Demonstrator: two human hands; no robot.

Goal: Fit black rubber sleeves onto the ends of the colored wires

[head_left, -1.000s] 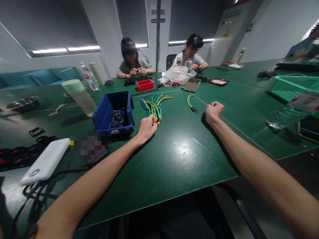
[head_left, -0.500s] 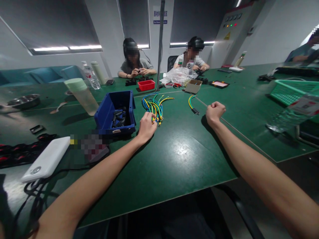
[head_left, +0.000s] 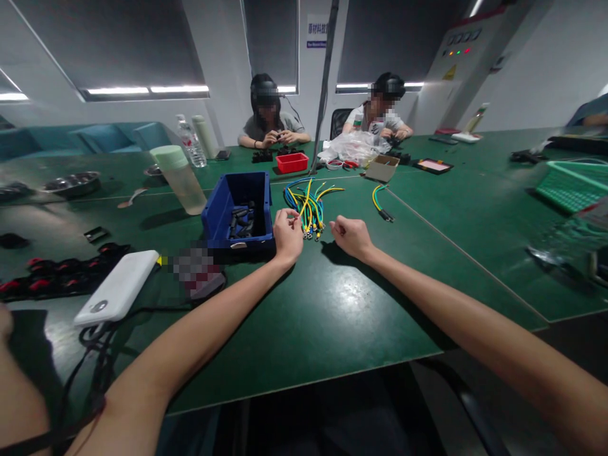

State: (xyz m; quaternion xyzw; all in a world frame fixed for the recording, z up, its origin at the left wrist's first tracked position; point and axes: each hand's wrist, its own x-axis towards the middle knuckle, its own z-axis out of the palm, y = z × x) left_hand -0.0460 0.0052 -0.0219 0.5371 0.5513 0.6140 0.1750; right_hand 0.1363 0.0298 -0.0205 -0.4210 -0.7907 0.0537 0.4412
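Observation:
My left hand [head_left: 288,235] is beside the bundle of cables, its fingers pinched on one end of a yellow cable [head_left: 306,197] that sticks up above the others. Blue, green and yellow cables with metal ring ends make up the bundle [head_left: 314,212] on the green table. Just right of it, my right hand [head_left: 352,237] is closed in a fist; whatever its fingers may hold is hidden. A blue bin [head_left: 216,215] with black sleeve-like parts [head_left: 242,218] inside stands left of my left hand. Two cables with black ends [head_left: 381,204] lie apart, farther right.
A white power bank [head_left: 118,288] and a power strip [head_left: 61,272] lie at the left. Behind the bin stands a bottle with a green lid [head_left: 178,180]. Across the table are a red tray [head_left: 292,163], a cardboard box [head_left: 381,168] and two people. A green basket [head_left: 574,187] is at the right.
My right hand has moved left from near the separate cables to beside the bundle. A yellow cable now rises from the bundle at my left fingertips. The view has shifted slightly left.

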